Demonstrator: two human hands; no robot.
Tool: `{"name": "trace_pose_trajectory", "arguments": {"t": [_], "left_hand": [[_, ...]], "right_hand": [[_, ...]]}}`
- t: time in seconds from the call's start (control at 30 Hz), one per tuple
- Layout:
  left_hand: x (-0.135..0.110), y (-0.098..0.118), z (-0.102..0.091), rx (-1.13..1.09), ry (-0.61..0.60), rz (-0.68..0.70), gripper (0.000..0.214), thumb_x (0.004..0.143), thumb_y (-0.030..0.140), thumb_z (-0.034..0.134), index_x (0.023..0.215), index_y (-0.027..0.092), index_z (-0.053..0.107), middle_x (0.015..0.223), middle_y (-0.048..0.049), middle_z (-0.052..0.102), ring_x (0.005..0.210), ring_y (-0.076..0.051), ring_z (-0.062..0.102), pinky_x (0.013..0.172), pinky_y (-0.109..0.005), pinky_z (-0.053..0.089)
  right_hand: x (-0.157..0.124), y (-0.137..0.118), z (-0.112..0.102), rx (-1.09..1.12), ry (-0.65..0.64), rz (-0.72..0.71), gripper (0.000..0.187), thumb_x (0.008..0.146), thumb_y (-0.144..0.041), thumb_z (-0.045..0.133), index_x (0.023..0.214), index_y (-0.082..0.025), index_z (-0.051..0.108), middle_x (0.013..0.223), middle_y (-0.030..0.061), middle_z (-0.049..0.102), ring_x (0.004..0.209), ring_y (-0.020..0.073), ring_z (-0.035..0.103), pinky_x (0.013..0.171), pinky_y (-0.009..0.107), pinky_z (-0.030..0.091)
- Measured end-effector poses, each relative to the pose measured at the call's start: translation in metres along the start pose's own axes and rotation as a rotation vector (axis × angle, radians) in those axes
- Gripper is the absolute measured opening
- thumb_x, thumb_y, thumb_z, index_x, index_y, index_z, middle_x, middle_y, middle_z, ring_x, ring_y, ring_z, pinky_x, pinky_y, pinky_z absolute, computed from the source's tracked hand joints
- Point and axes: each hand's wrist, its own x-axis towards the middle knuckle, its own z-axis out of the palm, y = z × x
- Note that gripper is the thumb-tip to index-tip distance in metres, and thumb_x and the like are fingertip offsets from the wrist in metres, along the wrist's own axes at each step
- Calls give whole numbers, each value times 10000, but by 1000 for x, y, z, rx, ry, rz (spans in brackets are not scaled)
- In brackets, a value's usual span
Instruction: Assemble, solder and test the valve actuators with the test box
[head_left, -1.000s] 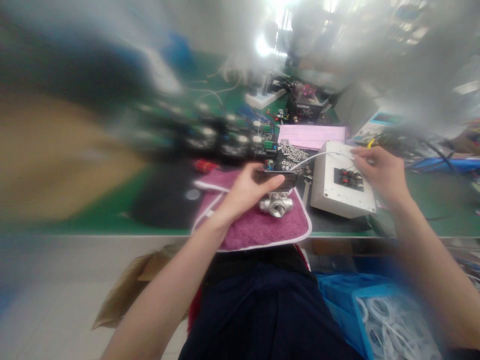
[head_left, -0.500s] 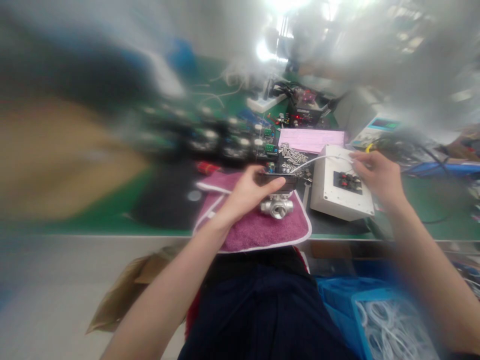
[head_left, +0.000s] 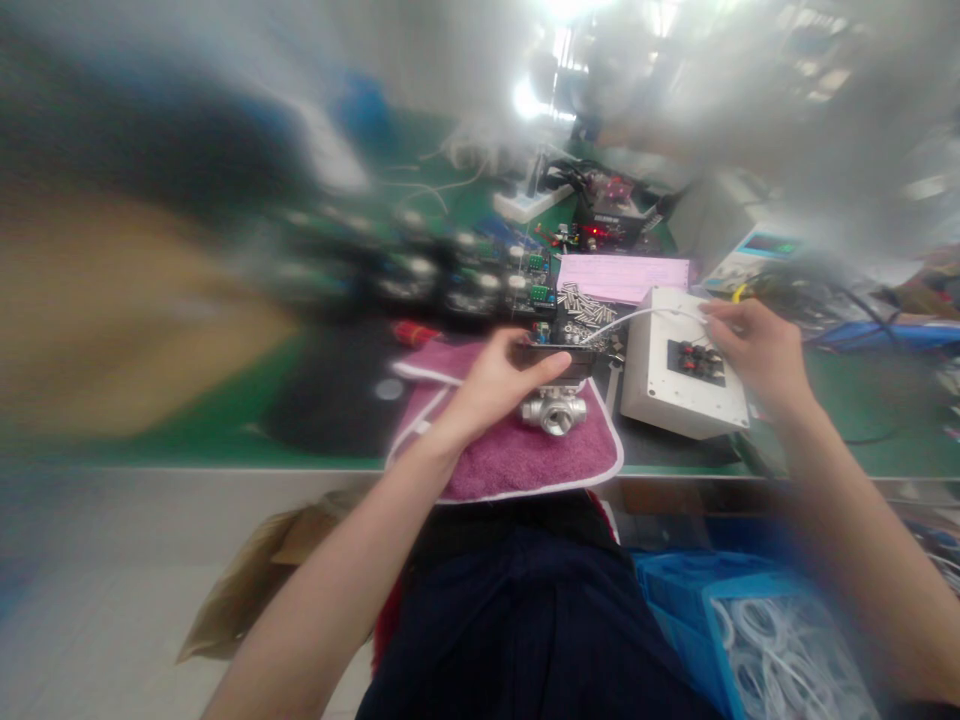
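Note:
My left hand [head_left: 499,382] is wrapped around the black housing of a valve actuator [head_left: 556,366], thumb across its front. Below the housing sits a shiny metal valve body [head_left: 556,412] with an open port facing me, on a purple towel [head_left: 517,470] with white edging. From the top of the actuator a white cable [head_left: 637,312] arcs to the right. My right hand [head_left: 761,350] pinches the far end of this cable, above a white box [head_left: 649,385] with a small panel of red and black terminals [head_left: 701,362]. The exact grip of the fingertips is blurred.
Behind the actuator lie a pile of small metal pins [head_left: 589,308] and a pink paper sheet [head_left: 622,277]. Several units with circuit boards [head_left: 472,290] stand to the left. An instrument with a display [head_left: 769,245] is at back right; a blue bin [head_left: 675,590] of white coils is below.

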Motion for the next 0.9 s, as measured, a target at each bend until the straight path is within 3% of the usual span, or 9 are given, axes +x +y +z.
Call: {"name": "trace_pose_trajectory", "arguments": {"t": [0.9], "left_hand": [[0,1,0,4,0,-6,744,775,580,900,1339,189,611,1392,-155,714,1266,-297,700,1178,-505,506]], "right_hand": [[1,-2,0,-4,-3,-15,308,969,-465,696,1206,-289,783,1260,41,815,1137,277,782,1080,459,574]]}}
